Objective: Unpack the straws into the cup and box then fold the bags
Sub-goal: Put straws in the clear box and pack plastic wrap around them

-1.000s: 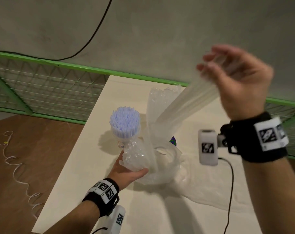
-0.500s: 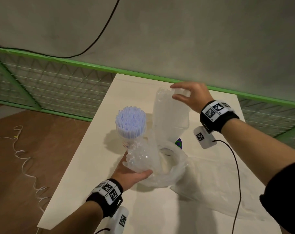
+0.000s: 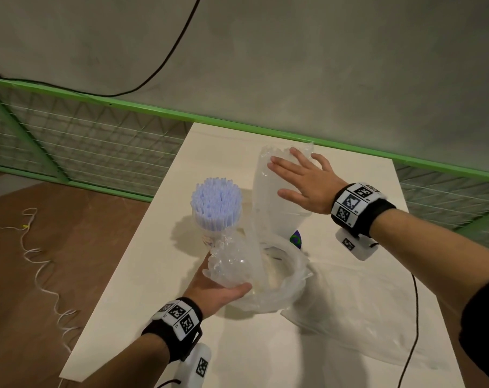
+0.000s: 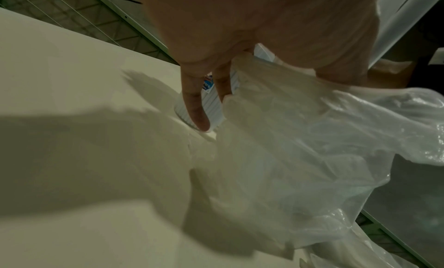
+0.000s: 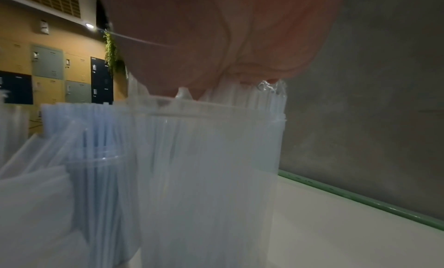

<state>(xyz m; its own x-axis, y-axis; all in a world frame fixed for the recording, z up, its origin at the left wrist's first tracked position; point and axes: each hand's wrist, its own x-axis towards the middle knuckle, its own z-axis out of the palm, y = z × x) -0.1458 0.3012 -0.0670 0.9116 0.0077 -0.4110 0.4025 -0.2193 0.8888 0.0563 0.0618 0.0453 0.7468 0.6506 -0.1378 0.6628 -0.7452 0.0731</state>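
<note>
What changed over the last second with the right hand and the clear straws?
The right hand came down from holding a bundle of clear straws in the air; those straws now stand in the tall clear box, and the hand lies flat with straight fingers on their tops. The left hand kept its grip on the crumpled bag beside the cup of blue straws, which did not move.

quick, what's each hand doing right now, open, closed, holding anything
Left hand: gripping the crumpled plastic bag beside the cup.
Right hand: open, fingers flat on top of the clear straws.
</note>
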